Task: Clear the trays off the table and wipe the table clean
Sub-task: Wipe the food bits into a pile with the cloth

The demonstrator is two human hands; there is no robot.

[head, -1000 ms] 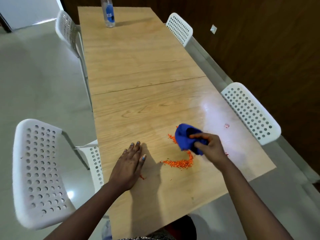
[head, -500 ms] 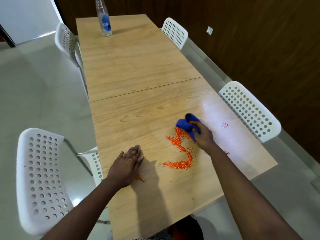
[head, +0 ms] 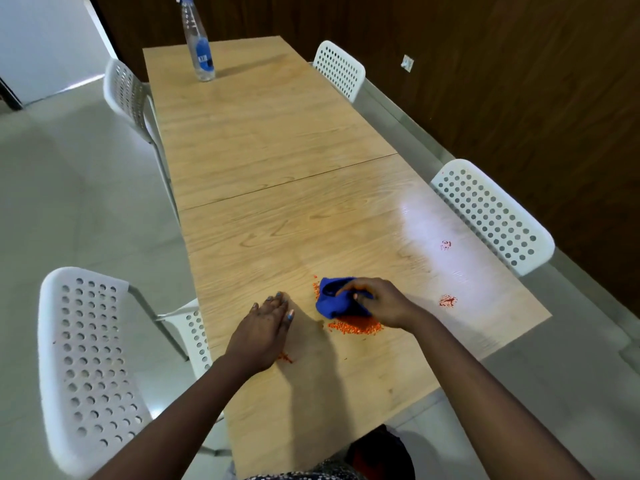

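Here the right hand [head: 379, 304] grips a bunched blue cloth [head: 337, 301] on the wooden table [head: 277, 140], its fingers curled over the top of the cloth and its thumb tucked against the near side. The cloth sits on the table's near half, just beyond a heap of small orange crumbs [head: 356, 328], and its near edge touches that heap; a thin line of the same crumbs shows along the cloth's left edge. The left hand [head: 265, 332] rests palm down on the table just left of the cloth, fingers straight and close together, holding nothing. A few more orange crumbs [head: 285, 357] lie on the table at the near side of that hand. To the right of the cloth, well apart from it, two small reddish smears [head: 447, 301] mark the table, one nearer the far right edge than the other. Far beyond the cloth, at the other end of the table, a clear spray bottle [head: 199, 43] with a blue label stands upright. White perforated chairs [head: 86, 362] stand along both long sides of the table. No trays are in view.
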